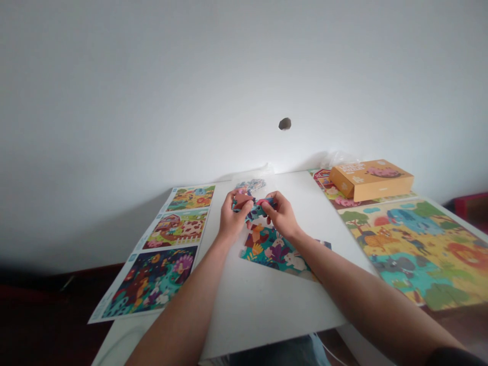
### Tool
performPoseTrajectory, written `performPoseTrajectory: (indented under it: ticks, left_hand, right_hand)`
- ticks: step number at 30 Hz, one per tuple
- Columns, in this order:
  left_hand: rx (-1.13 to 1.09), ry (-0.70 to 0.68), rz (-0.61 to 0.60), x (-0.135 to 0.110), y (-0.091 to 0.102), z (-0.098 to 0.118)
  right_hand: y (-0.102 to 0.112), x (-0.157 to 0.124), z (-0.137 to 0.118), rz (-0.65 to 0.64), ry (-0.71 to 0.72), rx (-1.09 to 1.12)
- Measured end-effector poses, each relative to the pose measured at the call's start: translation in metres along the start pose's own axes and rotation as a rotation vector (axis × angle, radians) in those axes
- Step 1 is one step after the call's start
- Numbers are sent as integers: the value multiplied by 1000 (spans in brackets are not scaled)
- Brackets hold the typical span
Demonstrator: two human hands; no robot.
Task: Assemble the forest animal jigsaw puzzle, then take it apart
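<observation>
My left hand (234,216) is closed on brown and teal puzzle pieces (244,200), held just above the white table. Closed too, my right hand (281,213) grips the teal and pink pieces at their right side, thumb on top. How many pieces the two hands share, and whether they are joined, I cannot tell. Under the hands lies a partly assembled puzzle (274,249) with white rabbits and purple and yellow leaves on teal; my right forearm covers part of it. Just behind the hands, a clear bag (251,184) holds small colourful pieces.
A sheet with three printed pictures (154,282) lies along the table's (244,315) left side. At the right are an assembled animal puzzle (415,244), an orange box (371,178) on a farm picture (343,201), and crumpled plastic (339,159). A wall with a hole (284,124) stands behind.
</observation>
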State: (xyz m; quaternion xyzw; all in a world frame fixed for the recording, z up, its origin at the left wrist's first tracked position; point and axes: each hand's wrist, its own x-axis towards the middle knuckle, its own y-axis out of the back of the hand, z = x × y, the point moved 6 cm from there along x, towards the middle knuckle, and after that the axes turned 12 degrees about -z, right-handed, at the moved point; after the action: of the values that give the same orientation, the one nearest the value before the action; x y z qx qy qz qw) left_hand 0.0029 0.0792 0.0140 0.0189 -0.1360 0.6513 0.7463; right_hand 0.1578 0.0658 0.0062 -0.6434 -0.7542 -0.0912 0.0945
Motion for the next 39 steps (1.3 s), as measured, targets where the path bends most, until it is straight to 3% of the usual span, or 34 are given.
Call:
performPoseTrajectory:
  ticks: [4, 12, 16, 19, 22, 26, 31, 35, 39]
  left_hand:
    - [-14, 24, -83, -5, -10, 5]
    - [32, 55, -274, -9, -19, -3]
    - [-67, 84, -167, -3, -9, 1]
    - [-336, 57, -5, 4, 12, 5]
    - [-602, 72, -27, 10, 22, 5]
    - [-726, 129, -82, 11, 24, 2]
    - [-627, 251, -46, 8, 16, -8]
    - [-357, 139, -1, 9, 16, -8]
    - [-70, 28, 35, 6, 16, -5]
  right_hand:
    - [1, -4, -8, 66, 62, -78]
    - [-5, -6, -21, 15, 133, -305]
    - [-2, -5, -17, -23, 79, -249]
    - [-7, -8, -15, -146, 13, -548]
    - [-21, -13, -10, -311, -56, -953]
    - [-32, -17, -4, -440, -109, -1123]
    - [-29, -14, -2, -387, -109, -1001]
    - [-27, -13, -1, -344, -88, -543]
    - [-19, -12, -6, -193, -19, -134]
